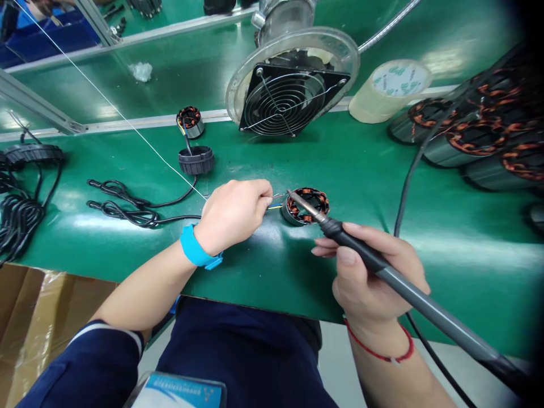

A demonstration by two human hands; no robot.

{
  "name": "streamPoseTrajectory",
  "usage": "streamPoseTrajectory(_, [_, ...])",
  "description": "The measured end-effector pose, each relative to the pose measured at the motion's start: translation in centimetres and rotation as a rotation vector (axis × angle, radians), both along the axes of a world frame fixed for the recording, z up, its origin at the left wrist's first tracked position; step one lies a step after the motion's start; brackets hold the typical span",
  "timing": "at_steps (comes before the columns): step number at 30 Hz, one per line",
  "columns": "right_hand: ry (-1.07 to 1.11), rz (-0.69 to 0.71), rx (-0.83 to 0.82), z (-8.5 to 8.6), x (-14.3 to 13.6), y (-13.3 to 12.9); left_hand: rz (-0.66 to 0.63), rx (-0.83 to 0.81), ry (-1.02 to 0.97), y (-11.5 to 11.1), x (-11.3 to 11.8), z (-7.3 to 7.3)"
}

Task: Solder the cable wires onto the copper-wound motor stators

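Observation:
My right hand (380,277) grips a soldering iron (365,252), its tip over the left rim of a stator (306,207) wound with copper on the green bench. My left hand (238,212), blue band at the wrist, is closed in a pinch beside that stator. A thin, pale solder wire (127,120) runs down from the upper left into this hand, and a fine end shows at the fingertips near the iron's tip. Yellow and blue leads (275,207) pass from under the fingers to the stator. A black cable (178,217) reaches the hand from the left; its hidden part I cannot make out.
A round fume extractor with a black fan grille (289,102) hangs behind the stator. Beside it stands a tape roll (389,90); several larger stators (471,139) sit at right. A small stator (190,122), a black cap (196,160) and coiled cables (21,221) lie leftward. The iron's cord (410,181) crosses the bench.

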State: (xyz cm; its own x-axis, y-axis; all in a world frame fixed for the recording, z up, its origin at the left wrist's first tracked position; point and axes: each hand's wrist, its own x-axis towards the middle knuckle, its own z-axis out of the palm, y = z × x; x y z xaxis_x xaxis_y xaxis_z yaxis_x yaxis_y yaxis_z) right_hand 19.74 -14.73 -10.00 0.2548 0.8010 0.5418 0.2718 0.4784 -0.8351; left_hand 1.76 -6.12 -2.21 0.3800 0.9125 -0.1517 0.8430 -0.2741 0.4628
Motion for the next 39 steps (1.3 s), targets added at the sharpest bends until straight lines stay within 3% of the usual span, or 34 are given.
streamPoseTrajectory(5, [-0.098,-0.035,-0.061,0.8,0.4,0.5,0.0,-0.008,-0.009,0.0,-0.1,0.0])
streamPoseTrajectory(12, [-0.178,0.113,-0.169,3.2,0.8,2.6,0.01,-0.014,0.007,0.0,0.0,0.1])
streamPoseTrajectory(18, [-0.337,0.118,-0.215,4.6,1.2,5.1,0.018,-0.011,0.026,0.0,0.1,0.2])
streamPoseTrajectory(28, [-0.3,0.193,-0.281,1.7,-0.6,6.8,0.01,0.024,0.074,-0.1,0.1,0.1])
streamPoseTrajectory(34, [-0.261,0.215,-0.313,1.2,-0.9,7.2,0.01,0.033,0.074,-0.1,0.1,0.1])
streamPoseTrajectory(39, [-0.251,0.199,-0.332,0.7,-0.8,7.2,0.022,-0.049,-0.038,0.0,-0.2,0.5])
